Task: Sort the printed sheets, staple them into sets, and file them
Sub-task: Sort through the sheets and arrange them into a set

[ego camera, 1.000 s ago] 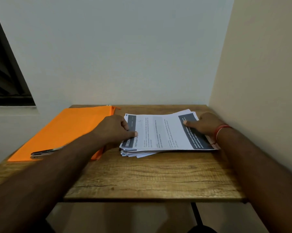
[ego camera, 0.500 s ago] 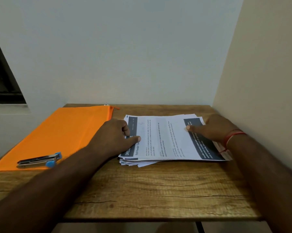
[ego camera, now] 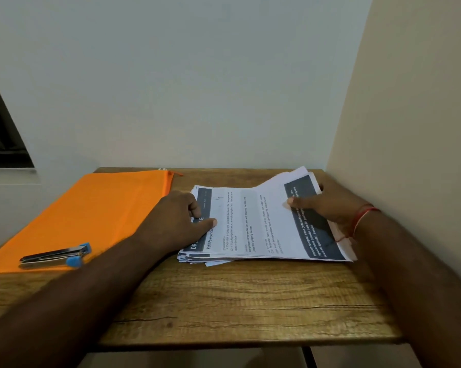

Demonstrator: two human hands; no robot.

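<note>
Wood-grain surface [ego camera: 237, 301] in pale corner, untidy stack of white printed sheets [ego camera: 250, 224], left hand [ego camera: 176, 221] pinching one end, right hand [ego camera: 330, 205] gripping lifted other end

1. We are seeing an orange folder [ego camera: 91, 213].
2. We are noting a silver stapler [ego camera: 55, 257] with blue tips.
3. We are viewing white sheets [ego camera: 250, 224] bearing dark slate bands and black print.
4. We are seeing a brown, wood-grained table [ego camera: 250, 301].
5. We are spotting a red wrist thread [ego camera: 362, 219].
</note>
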